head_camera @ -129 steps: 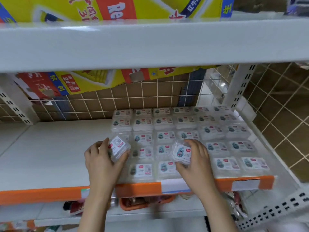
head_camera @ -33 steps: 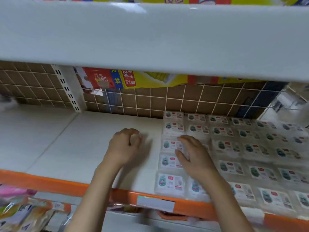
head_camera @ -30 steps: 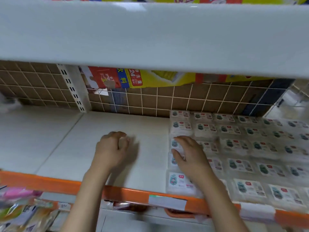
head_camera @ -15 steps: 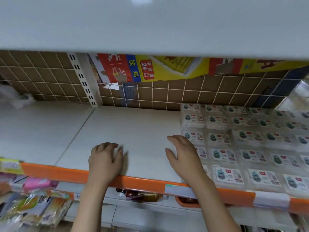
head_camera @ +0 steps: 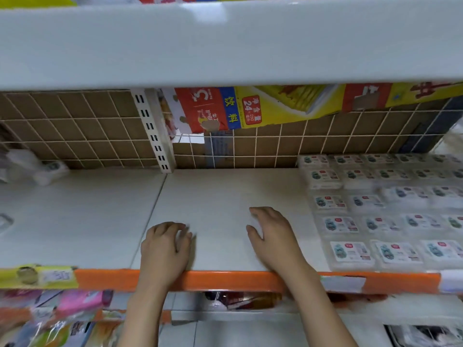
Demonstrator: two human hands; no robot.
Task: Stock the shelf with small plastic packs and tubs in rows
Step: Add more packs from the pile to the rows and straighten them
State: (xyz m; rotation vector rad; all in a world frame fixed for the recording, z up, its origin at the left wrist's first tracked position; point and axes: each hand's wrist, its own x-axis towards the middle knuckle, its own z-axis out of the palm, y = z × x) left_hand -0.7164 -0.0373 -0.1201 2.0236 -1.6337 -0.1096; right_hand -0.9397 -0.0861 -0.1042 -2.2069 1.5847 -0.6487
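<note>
The small clear plastic packs with white printed labels (head_camera: pixel 350 251) lie flat in neat rows on the white metal shelf (head_camera: pixel 225 196), filling its right part from the orange front edge strip (head_camera: pixel 225 280) back to the wire grid backing (head_camera: pixel 250 146). Left of the packs the shelf board is bare, and that is where both hands sit.

Judging by their look, the packs are light, thin-walled and fairly stiff, with smooth, likely slippery lids — they should slide easily over the shelf and shift if a neighbour is bumped. The best hold is probably a pinch across the short sides, thumb on one edge and fingers on the other, set down flat and nudged against the row.

The left hand (head_camera: pixel 164 249) lies palm down on the bare board just behind the orange strip, well left of the packs; its fingers (head_camera: pixel 172 227) are loosely curled and hold nothing. The right hand (head_camera: pixel 274 240) is also palm down, near the leftmost column of packs but apart from it — its fingers (head_camera: pixel 260 212) are spread and relaxed, empty, the tips on or just above the board; which, the blur does not allow to tell.

A white tub-like object (head_camera: pixel 50 171) rests far left of the packs, against the backing, too blurred to identify.
</note>
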